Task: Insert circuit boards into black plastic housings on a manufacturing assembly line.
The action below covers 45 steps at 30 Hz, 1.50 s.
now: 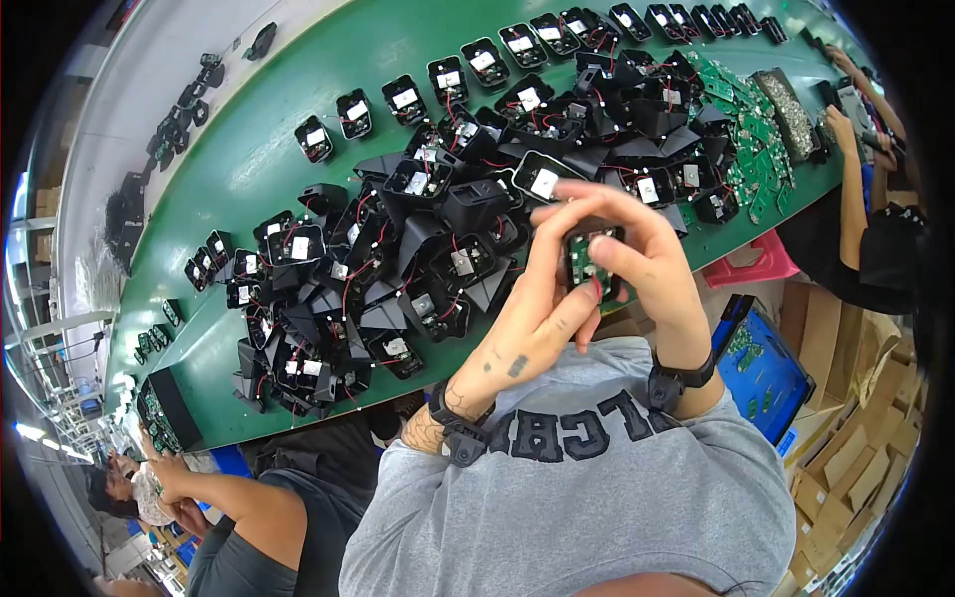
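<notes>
Close in front of my chest, both hands hold a small black housing with a green circuit board (578, 261) in it. My left hand (537, 323) wraps it from the left and below, its thumb at the lower end. From the right, my right hand (655, 261) curls around it, thumb pressed onto the board's face. The fingers at the far side are smeared by motion and partly hidden. Just beyond my hands sits an open black housing (543, 177) with a white part inside, on the green table among similar ones.
A large heap of black housings (438, 199) with red wires covers the green table (254, 139). More stand in a row along the far edge. Bare circuit boards (751, 139) lie at right, beside a tray of small parts (789, 114). Co-workers sit left and right. A blue bin (764, 368) stands at lower right.
</notes>
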Tool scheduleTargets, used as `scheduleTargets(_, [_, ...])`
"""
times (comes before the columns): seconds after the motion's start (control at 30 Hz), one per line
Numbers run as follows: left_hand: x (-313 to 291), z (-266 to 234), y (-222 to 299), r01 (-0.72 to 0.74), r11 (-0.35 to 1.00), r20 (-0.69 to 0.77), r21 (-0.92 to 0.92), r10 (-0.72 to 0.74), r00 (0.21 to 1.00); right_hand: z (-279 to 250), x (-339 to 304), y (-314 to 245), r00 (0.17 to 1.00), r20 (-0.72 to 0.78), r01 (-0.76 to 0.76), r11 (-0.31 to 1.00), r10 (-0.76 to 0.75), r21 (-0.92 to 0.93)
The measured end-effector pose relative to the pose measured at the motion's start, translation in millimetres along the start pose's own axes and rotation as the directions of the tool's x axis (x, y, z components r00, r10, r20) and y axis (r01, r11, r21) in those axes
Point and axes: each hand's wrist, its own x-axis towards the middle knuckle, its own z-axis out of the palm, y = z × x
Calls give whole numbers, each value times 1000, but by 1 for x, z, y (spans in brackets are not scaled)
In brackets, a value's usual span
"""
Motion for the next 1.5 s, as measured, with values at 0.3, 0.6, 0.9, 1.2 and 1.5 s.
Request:
scheduleTargets(0.3, [0,11,4,39,999,-6,2,-39,999,3,-10,1,997,-58,50,996,-46,73])
scheduleTargets(0.6, [-2,7,-10,-55,978,-60,202,68,996,6,-7,0,997,-36,62,998,-61,19])
scheduleTargets(0.9, [2,-1,6,21,993,-127,-118,-36,991,-1,2,-4,709,-73,460,538,-701,-707])
scheduleTargets(1.2, [-6,-6,14,1,997,-114,-80,-10,993,1,-7,-4,584,287,633,205,-759,-747])
scheduleTargets(1.5, [-11,-19,16,47,992,9,-117,-46,999,-2,-2,-7,573,332,556,57,-750,-829])
